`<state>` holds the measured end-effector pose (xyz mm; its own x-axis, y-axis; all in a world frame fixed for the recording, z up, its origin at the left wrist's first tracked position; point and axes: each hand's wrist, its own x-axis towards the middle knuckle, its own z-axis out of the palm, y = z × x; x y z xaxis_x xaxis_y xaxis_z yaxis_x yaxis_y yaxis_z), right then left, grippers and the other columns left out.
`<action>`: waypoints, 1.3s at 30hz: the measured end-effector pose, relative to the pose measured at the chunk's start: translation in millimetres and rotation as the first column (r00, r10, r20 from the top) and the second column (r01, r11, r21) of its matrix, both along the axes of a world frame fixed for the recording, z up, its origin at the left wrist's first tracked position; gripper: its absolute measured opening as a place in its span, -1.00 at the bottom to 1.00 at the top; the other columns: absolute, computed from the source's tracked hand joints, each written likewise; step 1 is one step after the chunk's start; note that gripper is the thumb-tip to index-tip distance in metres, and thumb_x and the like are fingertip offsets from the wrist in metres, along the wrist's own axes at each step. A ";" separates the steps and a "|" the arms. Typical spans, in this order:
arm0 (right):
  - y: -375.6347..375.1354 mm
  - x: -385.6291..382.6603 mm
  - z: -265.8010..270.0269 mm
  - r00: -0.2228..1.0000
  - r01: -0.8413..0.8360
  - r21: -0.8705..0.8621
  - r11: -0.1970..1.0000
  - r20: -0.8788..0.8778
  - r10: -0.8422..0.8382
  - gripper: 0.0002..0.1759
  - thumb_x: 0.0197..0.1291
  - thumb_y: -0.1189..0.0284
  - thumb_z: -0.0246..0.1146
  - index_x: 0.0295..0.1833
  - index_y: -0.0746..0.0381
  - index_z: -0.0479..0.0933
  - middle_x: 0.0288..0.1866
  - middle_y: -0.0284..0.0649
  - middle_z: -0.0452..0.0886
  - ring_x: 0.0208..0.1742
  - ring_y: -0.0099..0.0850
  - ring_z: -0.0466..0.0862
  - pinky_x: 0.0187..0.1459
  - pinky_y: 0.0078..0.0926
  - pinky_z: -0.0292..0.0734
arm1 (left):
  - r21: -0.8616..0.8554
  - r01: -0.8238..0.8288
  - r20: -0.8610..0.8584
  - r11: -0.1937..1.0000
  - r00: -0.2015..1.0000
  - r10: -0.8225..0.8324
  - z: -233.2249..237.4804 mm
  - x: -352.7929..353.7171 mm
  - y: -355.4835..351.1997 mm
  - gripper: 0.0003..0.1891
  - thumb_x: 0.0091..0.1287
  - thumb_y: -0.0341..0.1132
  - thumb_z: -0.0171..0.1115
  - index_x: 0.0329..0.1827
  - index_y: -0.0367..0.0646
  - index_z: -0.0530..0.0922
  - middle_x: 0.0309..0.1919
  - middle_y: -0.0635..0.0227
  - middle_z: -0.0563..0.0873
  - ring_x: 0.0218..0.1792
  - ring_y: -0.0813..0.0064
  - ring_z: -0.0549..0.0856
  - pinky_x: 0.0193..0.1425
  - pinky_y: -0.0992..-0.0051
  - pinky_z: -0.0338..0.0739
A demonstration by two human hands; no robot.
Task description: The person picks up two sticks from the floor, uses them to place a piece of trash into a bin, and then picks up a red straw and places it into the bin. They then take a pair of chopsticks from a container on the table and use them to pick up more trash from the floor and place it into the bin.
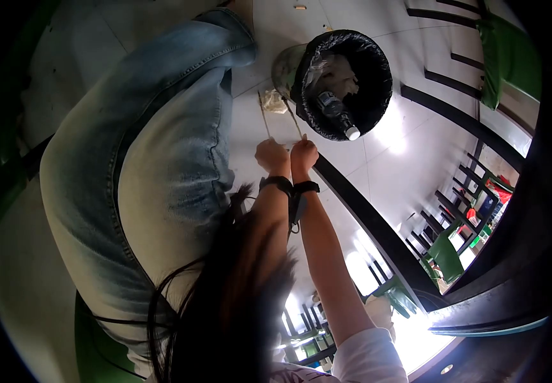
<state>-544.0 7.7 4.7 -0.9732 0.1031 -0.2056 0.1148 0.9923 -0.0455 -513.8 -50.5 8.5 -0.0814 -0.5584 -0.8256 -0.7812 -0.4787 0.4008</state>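
Closest to the camera, dark hair point(225, 306) hangs at the bottom of the view, with a white sleeve point(368, 357) to its right and a leg in pale blue jeans point(161, 159) filling the left side. Two bare forearms reach away from here side by side, each with a black strap point(277, 184) at the wrist. The left hand point(272, 156) and the right hand point(303, 155) are almost touching, both curled into closed fists. Each grips the near end of a thin stick: the left stick point(264, 116) and the right stick point(293, 119) point away over the pale tiled floor point(410, 159). Near their far tips a crumpled paper point(275, 101) lies on the floor, just beside the bin point(378, 70). The bin has a black liner and holds more crumpled paper and a plastic bottle point(338, 113) with a white cap. A dark bar point(365, 217) crosses the floor to the right of the arms, and green chairs point(445, 255) stand far off on the right.
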 end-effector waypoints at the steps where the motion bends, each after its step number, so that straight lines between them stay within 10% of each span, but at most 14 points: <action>1: -2.6 -0.4 2.0 1.000 0.018 0.003 1.000 -0.017 -0.018 -0.61 0.20 0.35 -0.01 -0.59 0.34 0.49 -0.53 0.04 0.55 -0.46 -0.06 0.58 -0.41 -0.22 0.49 | -0.004 0.013 0.006 1.000 1.000 -0.013 -3.8 1.7 1.7 -0.74 0.27 -0.37 0.00 -0.37 -0.41 0.58 -0.55 0.17 0.68 -0.55 0.35 0.67 -0.40 0.50 0.54; 11: -9.5 41.4 -16.6 0.987 0.083 -0.046 0.995 -0.136 -0.088 -0.65 0.19 0.33 -0.02 -0.54 0.31 0.45 -0.51 0.05 0.54 -0.42 0.05 0.54 -0.36 -0.08 0.43 | 0.050 0.056 -0.103 0.997 0.993 -0.051 -4.9 66.3 -1.8 -0.75 0.24 -0.38 0.01 -0.50 -0.35 0.58 -0.58 0.17 0.67 -0.56 0.32 0.66 -0.37 0.47 0.53; 23: 10.7 36.9 -32.2 0.957 -0.142 -0.100 0.985 0.241 0.163 -0.63 0.19 0.28 -0.04 -0.45 0.32 0.51 -0.41 0.06 0.56 -0.34 0.03 0.55 -0.29 -0.09 0.44 | -0.146 0.560 -0.093 0.816 0.813 -0.575 -21.5 50.2 -6.0 -0.81 0.12 -0.37 0.12 -0.59 -0.26 0.57 -0.58 0.15 0.63 -0.46 0.17 0.63 -0.30 0.35 0.52; 34: 14.9 56.0 -9.9 0.877 -0.268 -0.166 0.949 0.365 0.312 -0.65 0.15 0.26 -0.01 -0.45 0.32 0.51 -0.44 0.06 0.56 -0.34 0.04 0.55 -0.28 -0.08 0.45 | -0.228 0.593 -0.160 0.772 0.759 -0.631 0.4 83.7 3.3 -0.82 0.09 -0.38 0.07 -0.57 -0.25 0.58 -0.55 0.04 0.61 -0.42 0.05 0.60 -0.29 0.21 0.48; 39: 18.7 70.9 6.0 0.927 -0.072 -0.135 0.988 0.356 0.116 -0.70 0.12 0.28 0.00 -0.43 0.26 0.52 -0.34 -0.01 0.58 -0.24 -0.02 0.55 -0.21 -0.14 0.44 | -0.222 0.516 -0.080 0.827 0.836 -0.543 14.0 85.8 16.0 -0.80 0.14 -0.34 0.06 -0.50 -0.27 0.58 -0.47 0.09 0.64 -0.35 0.08 0.62 -0.23 0.23 0.50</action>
<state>-473.1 26.4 10.7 -0.8341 -0.0312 -0.5507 0.0521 0.9895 -0.1348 -428.0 -34.5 22.5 -0.5106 -0.5370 -0.6715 -0.8250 0.0862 0.5585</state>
